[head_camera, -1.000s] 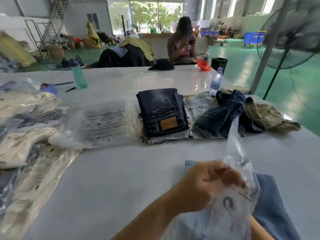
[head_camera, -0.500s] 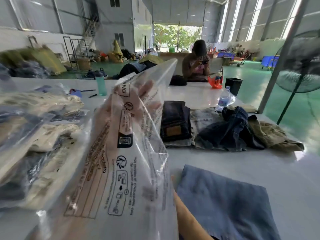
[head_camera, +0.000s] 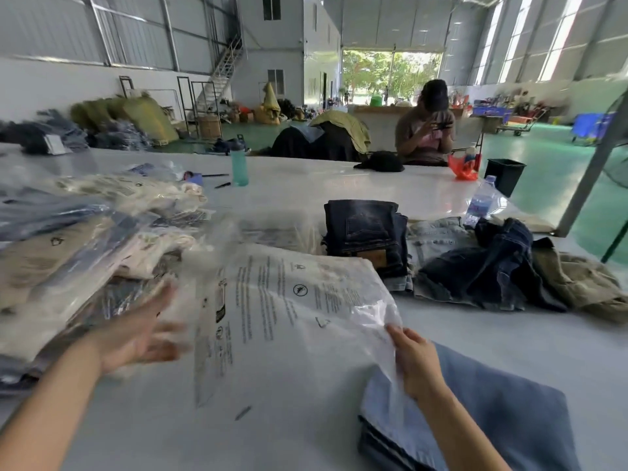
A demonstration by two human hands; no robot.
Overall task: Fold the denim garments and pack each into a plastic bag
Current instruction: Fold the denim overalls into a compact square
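Right hand (head_camera: pixel 416 363): its grip pinches the near corner of the plastic bag (head_camera: pixel 289 307), fingers curled round the film. Left hand (head_camera: pixel 142 331): fingers spread and relaxed, blurred, holding nothing, just left of the bag's printed face. The bag spreads away from the right grip, up and to the left, its crumpled corner draping onto the folded light denim garment (head_camera: pixel 475 413), which lies directly under and to the right of that grip on the worktop (head_camera: pixel 475 338). Beyond the grip sits a folded dark denim stack (head_camera: pixel 367 232); to its right, unfolded dark denim (head_camera: pixel 492 266). Past the left hand lie already bagged garments (head_camera: pixel 68 253). The film looks light, limp and slippery; it would best be held at the mouth edges, both layers parted. The denim looks soft yet weighty; support the fold from beneath when sliding it in.
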